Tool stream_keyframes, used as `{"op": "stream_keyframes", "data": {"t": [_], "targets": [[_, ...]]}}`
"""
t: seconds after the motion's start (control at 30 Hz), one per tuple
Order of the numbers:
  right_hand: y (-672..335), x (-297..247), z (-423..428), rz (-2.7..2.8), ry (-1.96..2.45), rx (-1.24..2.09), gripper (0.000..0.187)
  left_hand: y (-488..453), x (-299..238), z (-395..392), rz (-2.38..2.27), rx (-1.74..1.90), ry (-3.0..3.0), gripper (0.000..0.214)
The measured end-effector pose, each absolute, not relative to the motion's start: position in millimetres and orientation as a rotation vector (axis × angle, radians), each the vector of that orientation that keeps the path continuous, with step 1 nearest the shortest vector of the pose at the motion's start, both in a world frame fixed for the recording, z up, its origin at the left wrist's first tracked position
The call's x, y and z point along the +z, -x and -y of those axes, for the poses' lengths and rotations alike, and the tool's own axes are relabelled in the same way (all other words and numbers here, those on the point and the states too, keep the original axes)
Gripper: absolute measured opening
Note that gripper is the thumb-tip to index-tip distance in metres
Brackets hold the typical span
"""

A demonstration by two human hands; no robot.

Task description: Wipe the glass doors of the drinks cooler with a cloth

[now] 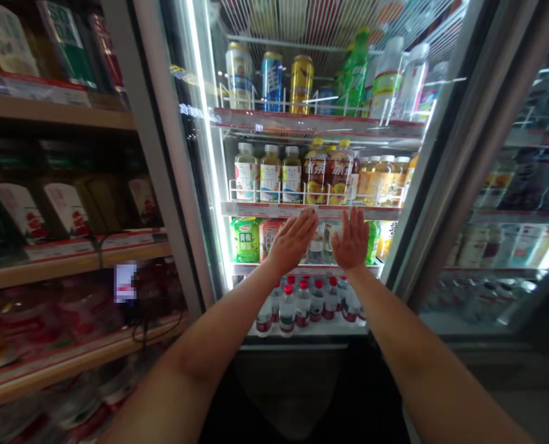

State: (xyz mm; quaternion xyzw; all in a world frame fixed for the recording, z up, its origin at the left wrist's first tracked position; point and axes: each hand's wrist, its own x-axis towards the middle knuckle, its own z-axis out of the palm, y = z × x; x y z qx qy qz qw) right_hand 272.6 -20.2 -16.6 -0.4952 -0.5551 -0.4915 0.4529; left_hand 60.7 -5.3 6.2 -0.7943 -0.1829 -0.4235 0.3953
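Note:
Both my arms reach forward toward a lit drinks fridge. My left hand [295, 240] is stretched out, palm down, fingers straight, holding nothing. Beside it my right hand [352, 239] is raised with its fingers extended and also holds nothing. The two hands are apart, in front of the third shelf and partly hiding its bottles. Just above them stand brown iced tea bottles [315, 172] with yellow caps. Green drink packs [245, 240] are left of my left hand. Below sit water bottles [288, 308] with red caps. Whether either hand touches anything I cannot tell.
On the fridge's top shelf are a blue can [272, 81], a gold can [301, 85] and a green bottle [358, 74]. A metal door frame [468, 154] stands at the right. Wooden shelves [56, 271] with bottles line the left, where a small blurred screen [125, 283] hangs.

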Motion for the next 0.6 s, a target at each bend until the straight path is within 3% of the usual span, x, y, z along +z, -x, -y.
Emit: {"op": "stream_keyframes", "data": {"t": [0.1, 0.33, 0.6], "targets": [[-273, -16, 21, 1.384, 1.218, -1.195, 0.061, -67, 30, 4, 0.55, -1.204, 1.956, 0.066], [-273, -17, 20, 1.405, 1.243, -1.115, 0.061, -57, -4, 12, 0.437, -1.034, 2.07, 0.066], [-273, -17, 21, 1.416, 1.244, -1.092, 0.063, -90, 86, 1, 0.592, -1.24, 1.999, 0.065]]}}
